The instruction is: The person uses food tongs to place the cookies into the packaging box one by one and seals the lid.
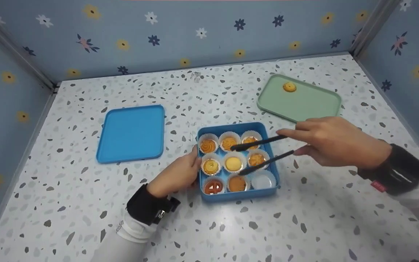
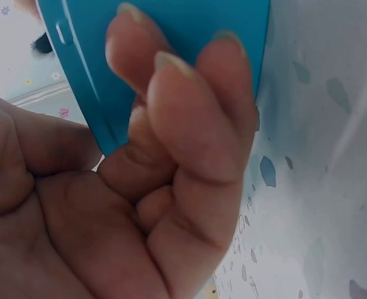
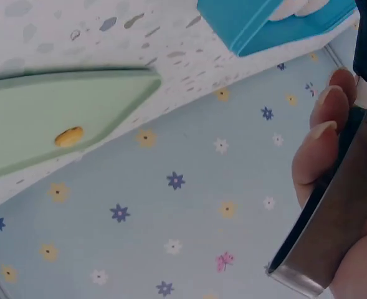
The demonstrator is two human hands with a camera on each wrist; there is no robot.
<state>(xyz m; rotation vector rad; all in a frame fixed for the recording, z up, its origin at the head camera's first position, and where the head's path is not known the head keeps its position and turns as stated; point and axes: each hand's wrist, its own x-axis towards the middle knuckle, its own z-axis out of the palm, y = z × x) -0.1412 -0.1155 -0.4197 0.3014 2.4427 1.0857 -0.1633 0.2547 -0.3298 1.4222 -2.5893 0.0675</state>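
A blue box (image 1: 238, 197) holds rows of white paper cups with small pastries, among them a round yellow one (image 1: 233, 163). The cup at its near right corner (image 1: 263, 179) shows only white paper. My left hand (image 1: 180, 170) grips the box's left wall; in the left wrist view its curled fingers (image 2: 195, 124) lie against the blue side. From the right, my right hand (image 1: 329, 141) holds tongs (image 1: 271, 161) with black arms and a metal handle part. The tong tips stand apart over the middle of the box, with no pastry clearly pinched between them.
A light green tray (image 1: 315, 103) with one small pastry (image 1: 289, 87) lies at the back right. To the left is a flat blue lid (image 1: 133, 133). Flower-patterned panels (image 1: 209, 32) border the speckled table (image 1: 67, 207) at the back and sides.
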